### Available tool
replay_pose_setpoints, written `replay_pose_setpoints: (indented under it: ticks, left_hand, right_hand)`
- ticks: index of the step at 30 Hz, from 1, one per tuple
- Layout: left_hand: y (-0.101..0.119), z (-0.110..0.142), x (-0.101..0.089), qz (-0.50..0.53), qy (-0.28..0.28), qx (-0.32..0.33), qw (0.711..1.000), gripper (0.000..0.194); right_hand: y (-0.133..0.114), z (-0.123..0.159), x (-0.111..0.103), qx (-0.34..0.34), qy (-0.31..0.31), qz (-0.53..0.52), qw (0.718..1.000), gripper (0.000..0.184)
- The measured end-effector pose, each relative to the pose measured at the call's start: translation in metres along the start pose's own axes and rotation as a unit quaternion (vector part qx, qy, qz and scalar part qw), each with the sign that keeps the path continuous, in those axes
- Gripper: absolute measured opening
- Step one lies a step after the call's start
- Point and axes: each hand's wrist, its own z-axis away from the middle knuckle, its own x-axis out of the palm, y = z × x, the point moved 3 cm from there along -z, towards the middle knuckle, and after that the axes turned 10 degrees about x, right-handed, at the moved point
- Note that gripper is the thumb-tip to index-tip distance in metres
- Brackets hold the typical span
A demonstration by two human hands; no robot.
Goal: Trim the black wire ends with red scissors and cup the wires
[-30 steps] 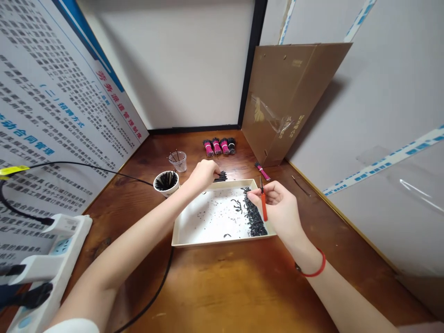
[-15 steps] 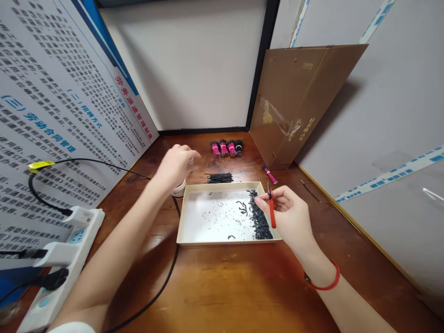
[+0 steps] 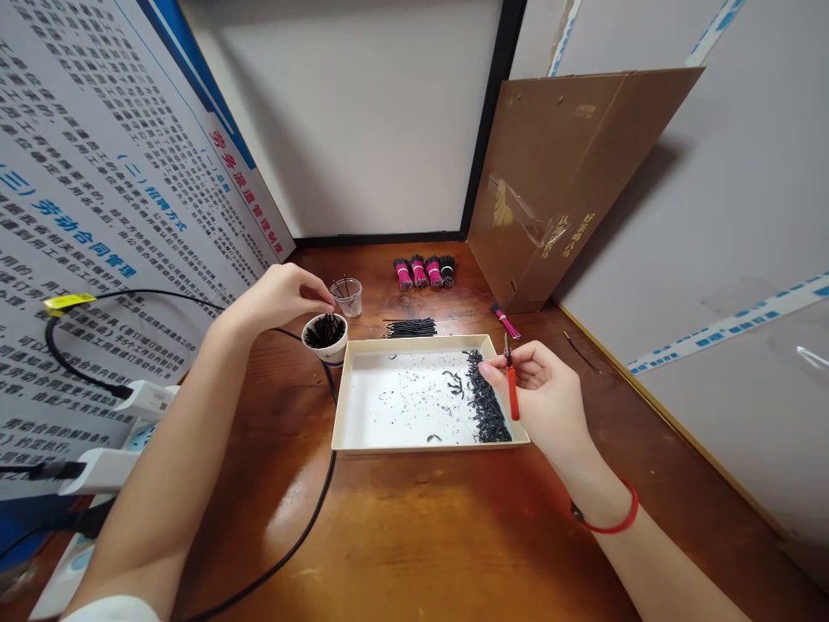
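My left hand (image 3: 294,295) hovers over a white paper cup (image 3: 332,352) full of thin black wires. Its thumb and fingertips are pinched together beside a small clear plastic cup (image 3: 350,302) with a few thin dark pieces in it; what they pinch is too small to make out. My right hand (image 3: 547,393) grips a red-handled tool (image 3: 512,393) with a slim dark metal tip, held upright over the right edge of a shallow cream tray (image 3: 401,447). Along that side of the tray lies a heap of short curled black scraps (image 3: 485,406).
Behind the tray is a row of loose black wires (image 3: 411,327). Several tied pink and black wire bundles (image 3: 418,272) stand farther back, and a small bundle (image 3: 505,321) lies to the right. A brown box (image 3: 563,190) leans at the wall. A black cable (image 3: 311,527) runs along the left.
My left hand has moved left and slightly down, uncovering the paper cup and the clear cup. The right hand keeps its hold on the red-handled tool. The view has shifted slightly.
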Motion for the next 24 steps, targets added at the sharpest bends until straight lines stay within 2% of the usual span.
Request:
replay_pose_setpoints:
  ticks: [6, 8, 10, 13, 15, 17, 20, 22, 24]
  left_hand:
    - [-0.002, 0.013, -0.013, -0.016, 0.049, -0.015, 0.999, 0.007]
    - [0.002, 0.019, -0.019, -0.004, 0.087, -0.01, 0.996, 0.006]
    - [0.014, 0.026, -0.021, 0.03, 0.156, 0.015, 0.987, 0.006]
    - [0.043, 0.038, -0.008, 0.144, 0.27, 0.087, 0.948, 0.007]
    - [0.064, 0.045, 0.014, 0.244, 0.292, 0.127, 0.916, 0.002]
    - [0.083, 0.05, 0.039, 0.285, 0.259, 0.18, 0.905, 0.004]
    - [0.099, 0.056, 0.07, 0.308, 0.223, 0.23, 0.896, 0.01]
    - [0.1, 0.057, 0.084, 0.312, 0.189, 0.218, 0.905, 0.013]
    - [0.097, 0.055, 0.095, 0.34, 0.12, 0.167, 0.918, 0.011]
  right_hand:
    - [0.0, -0.001, 0.0, 0.012, -0.002, -0.014, 1.0, 0.038]
    - [0.001, -0.001, 0.002, 0.019, -0.005, -0.022, 1.0, 0.039]
    - [0.0, 0.001, 0.008, 0.033, -0.019, -0.033, 0.999, 0.042]
    - [-0.004, 0.007, 0.023, 0.072, -0.067, -0.051, 0.994, 0.045]
    - [-0.007, 0.011, 0.033, 0.103, -0.116, -0.067, 0.986, 0.039]
    - [-0.009, 0.012, 0.039, 0.119, -0.141, -0.09, 0.979, 0.038]
    - [-0.009, 0.005, 0.035, 0.117, -0.114, -0.12, 0.979, 0.039]
    - [-0.007, -0.002, 0.029, 0.11, -0.081, -0.129, 0.982, 0.038]
    - [-0.004, -0.006, 0.023, 0.108, -0.062, -0.128, 0.984, 0.039]
